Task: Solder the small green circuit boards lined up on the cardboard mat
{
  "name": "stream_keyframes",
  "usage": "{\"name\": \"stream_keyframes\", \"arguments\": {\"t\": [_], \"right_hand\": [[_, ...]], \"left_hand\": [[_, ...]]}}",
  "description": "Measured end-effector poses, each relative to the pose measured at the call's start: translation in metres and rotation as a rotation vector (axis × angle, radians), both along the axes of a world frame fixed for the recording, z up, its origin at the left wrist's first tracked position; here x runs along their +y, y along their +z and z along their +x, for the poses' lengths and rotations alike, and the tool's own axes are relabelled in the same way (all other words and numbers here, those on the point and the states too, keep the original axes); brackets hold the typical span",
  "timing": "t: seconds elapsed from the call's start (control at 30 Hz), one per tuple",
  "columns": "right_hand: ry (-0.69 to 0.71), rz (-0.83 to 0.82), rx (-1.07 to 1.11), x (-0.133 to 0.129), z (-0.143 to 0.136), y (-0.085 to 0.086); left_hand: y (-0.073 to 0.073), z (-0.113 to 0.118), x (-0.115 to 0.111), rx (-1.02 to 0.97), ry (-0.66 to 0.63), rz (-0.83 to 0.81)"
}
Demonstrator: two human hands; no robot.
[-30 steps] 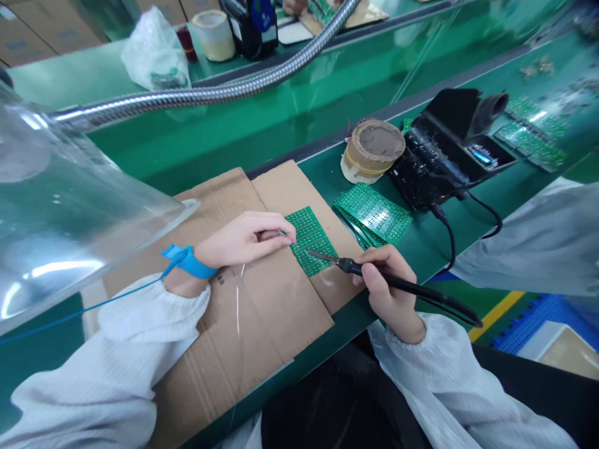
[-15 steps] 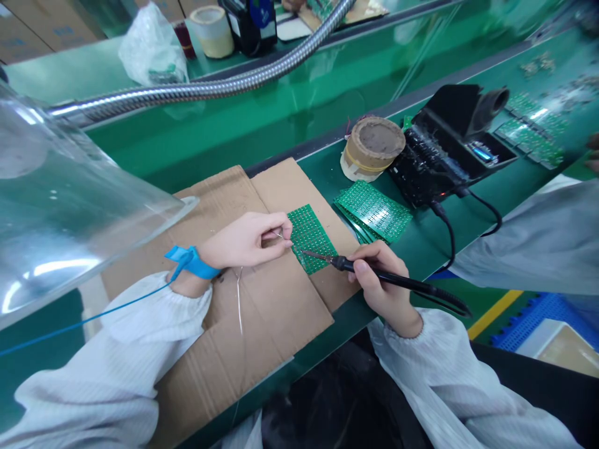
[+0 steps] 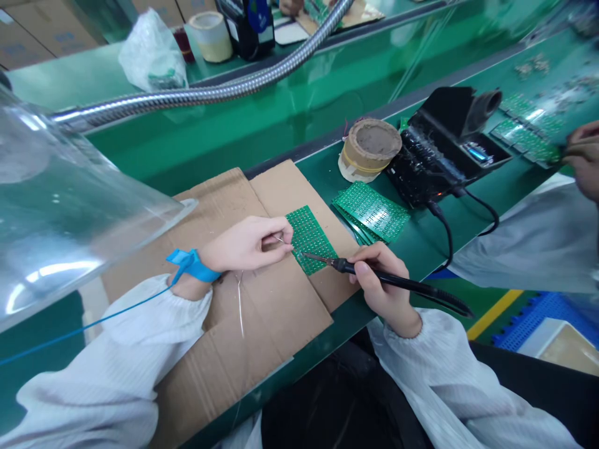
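A green circuit board lies on the cardboard sheets. Wrapped round the handle of a black soldering iron, my right hand holds its tip at the board's lower left part. My left hand, with a blue strap on the wrist, pinches a thin solder wire beside the board's left edge. The wire's end is close to the iron's tip; whether they touch I cannot tell. Its slack hangs below my left hand over the cardboard.
Right of the board are stacked green boards, a tape roll and a black soldering station. A clear hood on a metal hose stands at left. Another person's hand is at far right.
My hands and the soldering iron keep nearly the same place at the board. At far right, another person's hand has come further into view near the boards there. The view shifts slightly.
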State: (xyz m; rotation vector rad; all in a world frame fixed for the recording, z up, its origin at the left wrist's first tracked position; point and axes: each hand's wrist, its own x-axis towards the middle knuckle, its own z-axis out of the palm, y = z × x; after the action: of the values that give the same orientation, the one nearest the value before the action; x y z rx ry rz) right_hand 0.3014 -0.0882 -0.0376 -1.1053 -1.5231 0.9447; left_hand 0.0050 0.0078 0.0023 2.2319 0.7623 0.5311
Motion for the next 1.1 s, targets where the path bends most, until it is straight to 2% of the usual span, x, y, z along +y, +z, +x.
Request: {"name": "stream_keyframes", "arguments": {"t": [0.2,0.47,0.77,0.93,1.1], "right_hand": [[-0.045,0.02,0.035,-0.005,0.001,0.0],[-0.07,-0.002,-0.012,-0.02,0.008,-0.003],[-0.025,-0.013,-0.035,-0.017,0.006,-0.003],[-0.079,0.017,0.019,-0.019,0.008,-0.006],[-0.042,0.02,-0.075,-0.019,0.01,-0.007]], "left_hand": [[0.001,-0.002,-0.001,-0.006,0.01,-0.034],[0.004,0.006,-0.006,-0.012,-0.057,-0.043],[0.001,0.008,-0.006,-0.001,-0.049,-0.048],[0.003,0.01,-0.008,-0.003,-0.073,-0.061],[0.003,0.011,-0.008,0.014,-0.095,-0.058]]}}
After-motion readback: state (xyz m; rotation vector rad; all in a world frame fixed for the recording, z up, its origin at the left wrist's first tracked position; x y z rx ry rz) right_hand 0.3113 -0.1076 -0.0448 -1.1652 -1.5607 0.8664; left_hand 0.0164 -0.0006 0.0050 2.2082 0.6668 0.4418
